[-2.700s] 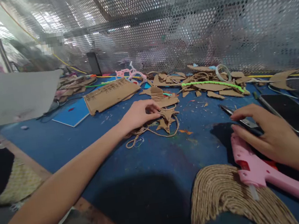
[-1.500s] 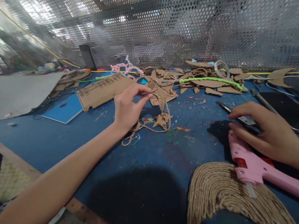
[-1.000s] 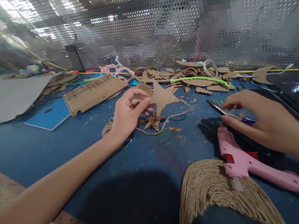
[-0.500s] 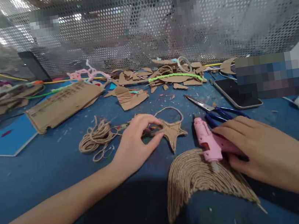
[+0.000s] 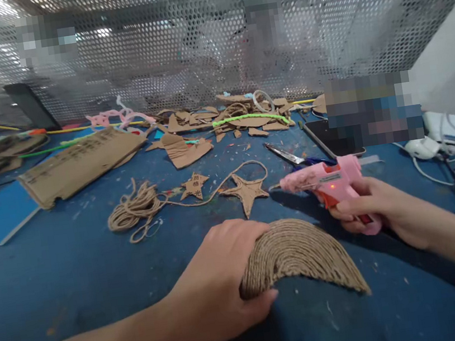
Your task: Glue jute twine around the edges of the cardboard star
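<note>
My left hand [image 5: 220, 284] grips the left end of a twine-wrapped arch [image 5: 302, 253] lying on the blue table [image 5: 56, 273]. My right hand [image 5: 368, 210] holds a pink glue gun [image 5: 326, 179] just above the table, its nozzle pointing left toward a cardboard star [image 5: 246, 193]. That star and a smaller star [image 5: 194, 185] are strung on twine that runs to a loose twine bundle [image 5: 133, 209] at the left.
Scissors [image 5: 289, 156] and a phone [image 5: 333, 141] lie behind the glue gun. Cardboard scraps [image 5: 189, 142], a large cardboard sheet [image 5: 77, 160], a green pipe cleaner [image 5: 251, 117] and a tape ring [image 5: 260, 98] sit near the perforated metal wall [image 5: 209, 37]. White cables [image 5: 441, 160] lie at right.
My left hand set the star down and took hold of the twine arch. My right hand lifted the glue gun off the table and turned its nozzle left.
</note>
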The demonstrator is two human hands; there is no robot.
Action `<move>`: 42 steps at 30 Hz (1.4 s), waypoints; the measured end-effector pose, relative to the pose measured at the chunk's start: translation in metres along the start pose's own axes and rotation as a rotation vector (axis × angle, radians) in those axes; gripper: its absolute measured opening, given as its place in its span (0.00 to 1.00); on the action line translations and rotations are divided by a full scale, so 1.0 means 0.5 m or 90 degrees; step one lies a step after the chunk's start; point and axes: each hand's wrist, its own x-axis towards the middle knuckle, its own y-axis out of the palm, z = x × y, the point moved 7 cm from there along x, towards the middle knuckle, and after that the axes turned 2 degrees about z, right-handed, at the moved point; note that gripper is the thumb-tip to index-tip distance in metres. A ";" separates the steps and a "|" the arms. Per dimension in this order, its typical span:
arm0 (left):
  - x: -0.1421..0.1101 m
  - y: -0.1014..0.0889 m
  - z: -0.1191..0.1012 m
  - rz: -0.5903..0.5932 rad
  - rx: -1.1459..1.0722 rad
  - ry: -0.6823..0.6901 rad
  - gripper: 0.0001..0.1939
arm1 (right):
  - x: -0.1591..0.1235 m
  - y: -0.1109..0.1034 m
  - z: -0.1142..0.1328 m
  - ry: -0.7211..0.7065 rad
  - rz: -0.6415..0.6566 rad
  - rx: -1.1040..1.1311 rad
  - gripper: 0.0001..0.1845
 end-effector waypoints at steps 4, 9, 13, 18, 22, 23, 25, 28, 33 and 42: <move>-0.020 -0.017 -0.011 -0.008 -0.041 -0.044 0.33 | 0.013 0.005 -0.007 0.001 -0.002 0.008 0.18; -0.051 -0.118 0.048 -0.144 0.032 -0.150 0.31 | 0.021 -0.016 0.005 -0.039 -0.029 0.135 0.13; -0.056 -0.250 0.166 -0.391 0.095 -0.220 0.32 | 0.028 -0.023 0.007 -0.051 -0.022 0.175 0.13; 0.019 -0.265 0.229 -0.308 0.302 -0.186 0.26 | 0.028 -0.025 0.012 -0.097 0.006 0.116 0.12; 0.094 -0.142 0.182 -0.005 0.244 0.002 0.28 | 0.027 -0.019 0.016 -0.118 0.050 0.114 0.12; 0.105 -0.116 0.175 0.045 0.224 0.009 0.32 | 0.027 -0.018 0.016 -0.119 0.055 0.113 0.12; 0.124 -0.076 0.167 0.108 0.195 0.010 0.34 | 0.026 -0.019 0.017 -0.118 0.060 0.110 0.13; 0.132 -0.049 0.158 0.113 0.145 -0.054 0.32 | 0.024 -0.025 0.018 -0.116 0.061 0.113 0.15; 0.103 -0.046 0.080 0.090 0.073 -0.053 0.26 | 0.024 -0.050 0.027 -0.147 0.032 0.081 0.14; 0.174 -0.042 0.105 0.129 0.082 0.198 0.21 | 0.025 -0.058 0.035 -0.156 0.006 0.041 0.15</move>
